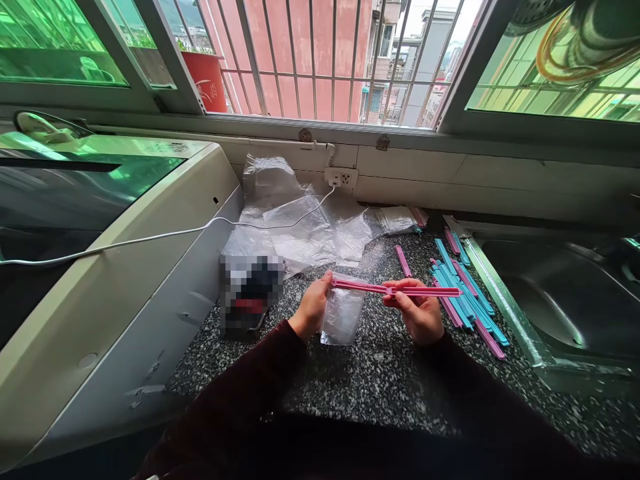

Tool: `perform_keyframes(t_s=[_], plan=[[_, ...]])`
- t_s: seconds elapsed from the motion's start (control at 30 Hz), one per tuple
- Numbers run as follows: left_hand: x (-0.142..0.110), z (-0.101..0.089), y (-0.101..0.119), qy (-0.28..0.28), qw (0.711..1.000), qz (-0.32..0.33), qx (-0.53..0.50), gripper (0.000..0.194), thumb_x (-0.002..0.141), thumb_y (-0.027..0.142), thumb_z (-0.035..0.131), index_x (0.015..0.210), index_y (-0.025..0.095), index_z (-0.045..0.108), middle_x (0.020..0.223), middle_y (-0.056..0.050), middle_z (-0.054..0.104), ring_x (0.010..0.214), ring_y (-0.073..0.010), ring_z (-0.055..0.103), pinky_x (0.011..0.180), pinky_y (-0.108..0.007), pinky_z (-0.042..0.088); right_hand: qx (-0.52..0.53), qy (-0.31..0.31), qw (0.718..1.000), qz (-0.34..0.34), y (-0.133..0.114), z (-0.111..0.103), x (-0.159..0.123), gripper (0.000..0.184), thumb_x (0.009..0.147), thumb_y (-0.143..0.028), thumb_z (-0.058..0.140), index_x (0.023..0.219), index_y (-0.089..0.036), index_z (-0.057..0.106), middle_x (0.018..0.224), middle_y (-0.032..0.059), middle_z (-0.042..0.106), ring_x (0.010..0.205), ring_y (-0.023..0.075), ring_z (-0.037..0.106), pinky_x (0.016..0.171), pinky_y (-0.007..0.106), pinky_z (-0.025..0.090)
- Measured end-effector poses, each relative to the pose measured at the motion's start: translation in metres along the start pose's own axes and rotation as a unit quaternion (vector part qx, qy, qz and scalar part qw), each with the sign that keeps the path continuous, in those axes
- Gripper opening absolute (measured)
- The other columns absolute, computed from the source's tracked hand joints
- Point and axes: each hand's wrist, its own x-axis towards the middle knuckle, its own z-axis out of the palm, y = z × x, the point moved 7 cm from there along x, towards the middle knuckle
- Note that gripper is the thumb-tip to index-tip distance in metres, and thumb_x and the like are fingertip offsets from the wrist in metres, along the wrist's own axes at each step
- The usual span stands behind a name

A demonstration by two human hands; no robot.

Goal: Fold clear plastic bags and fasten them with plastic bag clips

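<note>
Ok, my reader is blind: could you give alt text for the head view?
A long pink strip is held across a clear bag near its top, left grip at the strip's left end, right grip near its middle. Pink and blue strips lie on the speckled counter beside a metal sink; other clear bags lie farther back.

No words or numbers are reading clearly in this kitchen scene. A pale mark (206, 91) is curving across a red container (196, 72) at upper left, while small dark print (176, 146), too tiny to decipher, is showing on the pale appliance's (165, 207) top at left.
</note>
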Motion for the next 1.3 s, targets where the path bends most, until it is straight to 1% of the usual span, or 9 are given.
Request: perform_keyframes(t_s=[0.13, 0.23, 0.33, 0.43, 0.57, 0.67, 0.9, 1.1, 1.3], plan=[[-0.002, 0.002, 0.002, -0.005, 1.0, 0.009, -0.01, 0.048, 0.065, 0.056, 0.062, 0.07, 0.009, 0.066, 0.062, -0.004, 0.065, 0.065, -0.0168, 0.057, 0.06, -0.026, 0.04, -0.019, -0.017, 0.999, 0.029, 0.005, 0.0, 0.002, 0.022, 0.076, -0.037, 0.063, 0.089, -0.018, 0.06, 0.075, 0.003, 0.068, 0.062, 0.0142, 0.066, 0.059, 0.03, 0.058], [-0.005, 0.007, 0.005, -0.022, 1.0, 0.012, 0.006, 0.05, 0.064, 0.058, 0.062, 0.07, 0.008, 0.067, 0.062, -0.005, 0.065, 0.064, -0.0166, 0.056, 0.061, -0.026, 0.04, -0.048, -0.02, 0.998, 0.031, 0.004, 0.001, 0.003, 0.022, 0.072, -0.036, 0.068, 0.08, -0.018, 0.059, 0.06, -0.0004, 0.064, 0.054, 0.0133, 0.064, 0.053, 0.026, 0.056], [-0.009, 0.013, 0.007, -0.065, 0.998, 0.005, 0.027, 0.048, 0.063, 0.055, 0.065, 0.077, 0.008, 0.068, 0.067, -0.005, 0.067, 0.062, -0.0147, 0.055, 0.06, -0.025, 0.039, -0.072, -0.009, 0.997, 0.021, -0.002, 0.0, 0.003, 0.021, 0.072, -0.035, 0.068, 0.076, -0.018, 0.058, 0.06, -0.0004, 0.064, 0.054, 0.0129, 0.063, 0.053, 0.026, 0.055], [-0.011, 0.016, 0.009, -0.096, 0.994, 0.017, 0.054, 0.038, 0.061, 0.041, 0.072, 0.085, 0.011, 0.068, 0.075, -0.004, 0.068, 0.068, -0.0147, 0.057, 0.065, -0.023, 0.039, -0.078, 0.027, 0.996, 0.021, -0.007, -0.005, 0.004, 0.02, 0.072, -0.034, 0.069, 0.078, -0.018, 0.058, 0.063, -0.0003, 0.064, 0.056, 0.0132, 0.063, 0.055, 0.027, 0.054], [-0.012, 0.015, 0.007, -0.092, 0.994, 0.02, 0.06, 0.03, 0.062, 0.033, 0.072, 0.085, 0.013, 0.068, 0.078, -0.004, 0.069, 0.074, -0.0158, 0.058, 0.071, -0.025, 0.04, -0.069, 0.081, 0.994, 0.012, -0.007, -0.014, 0.007, 0.022, 0.07, -0.035, 0.07, 0.078, -0.019, 0.057, 0.061, -0.0017, 0.062, 0.053, 0.0126, 0.061, 0.054, 0.027, 0.053], [-0.012, 0.016, 0.007, -0.096, 0.993, 0.025, 0.062, 0.029, 0.062, 0.033, 0.072, 0.084, 0.014, 0.068, 0.08, -0.004, 0.069, 0.077, -0.0169, 0.058, 0.073, -0.026, 0.04, -0.09, 0.091, 0.992, 0.009, -0.005, -0.017, 0.009, 0.023, 0.07, -0.037, 0.07, 0.076, -0.02, 0.056, 0.061, -0.0018, 0.06, 0.052, 0.0127, 0.06, 0.051, 0.027, 0.052], [-0.017, 0.023, 0.005, -0.139, 0.988, 0.011, 0.071, 0.035, 0.061, 0.039, 0.073, 0.084, 0.014, 0.071, 0.08, -0.006, 0.068, 0.071, -0.0155, 0.056, 0.065, -0.024, 0.039, -0.12, 0.036, 0.992, -0.017, 0.0, -0.007, 0.01, 0.024, 0.071, -0.04, 0.067, 0.075, -0.02, 0.056, 0.061, -0.0015, 0.058, 0.051, 0.0124, 0.057, 0.047, 0.025, 0.049], [-0.014, 0.022, -0.005, -0.145, 0.986, -0.033, 0.074, 0.04, 0.059, 0.042, 0.074, 0.082, 0.01, 0.07, 0.07, -0.006, 0.065, 0.058, -0.0109, 0.05, 0.055, -0.021, 0.034, -0.127, 0.008, 0.991, -0.039, -0.007, 0.005, 0.003, 0.02, 0.074, -0.038, 0.065, 0.078, -0.02, 0.056, 0.063, -0.0004, 0.059, 0.052, 0.0128, 0.056, 0.048, 0.026, 0.05], [-0.012, 0.02, -0.005, -0.148, 0.984, -0.037, 0.095, 0.041, 0.061, 0.044, 0.072, 0.082, 0.008, 0.07, 0.066, -0.006, 0.063, 0.057, -0.0108, 0.049, 0.053, -0.021, 0.032, -0.134, -0.009, 0.99, -0.048, -0.008, 0.008, 0.0, 0.019, 0.075, -0.037, 0.064, 0.079, -0.02, 0.056, 0.066, 0.0003, 0.059, 0.054, 0.0128, 0.055, 0.05, 0.026, 0.05]])
